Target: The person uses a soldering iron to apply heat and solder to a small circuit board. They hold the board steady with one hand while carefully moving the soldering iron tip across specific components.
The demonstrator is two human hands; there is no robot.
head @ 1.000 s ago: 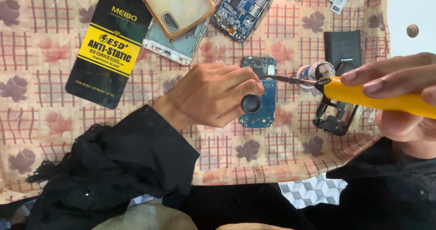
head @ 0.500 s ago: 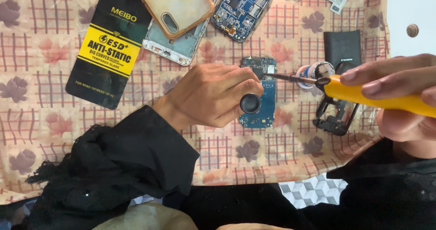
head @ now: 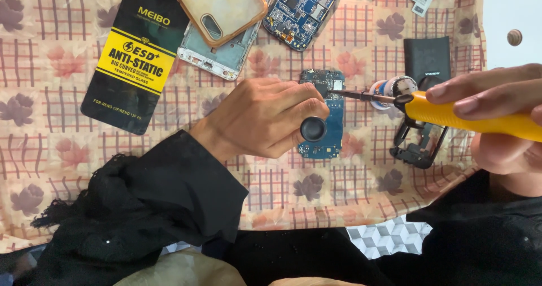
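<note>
A checked cloth (head: 68, 167) printed with brown flowers covers the bench, and a small blue circuit board (head: 330, 129) lies near its middle; every place below is told from that board.

The left hand (head: 262, 119) rests on the board's left edge, fingers curled in a closed grip around a black round-ended tool (head: 313, 129) whose knob shows just in front of the board's lower half. A black sleeve (head: 152, 201) runs back from the wrist toward the lower left.

The right hand (head: 497, 116) comes in from the right of the board, its fingers and thumb wrapped in a closed grip around the yellow handle of a soldering iron (head: 468, 116). The iron's thin dark tip (head: 353, 95) reaches leftward to the upper part of the board, at or just over its surface; I cannot tell whether it touches.

Just right of the board, behind the iron's shaft, stands a small round tin (head: 389, 88). Below the shaft, to the right of the board, lies a black phone frame (head: 419, 147), and further up on that side a flat black battery (head: 427, 59). Above the board lies a second blue circuit board (head: 299, 9), partly out of view. Up and to the left lie a silver phone chassis (head: 226, 57) with a clear orange-rimmed phone case (head: 226, 6) resting over it, and far to the left a black and yellow flat package (head: 135, 66).
</note>
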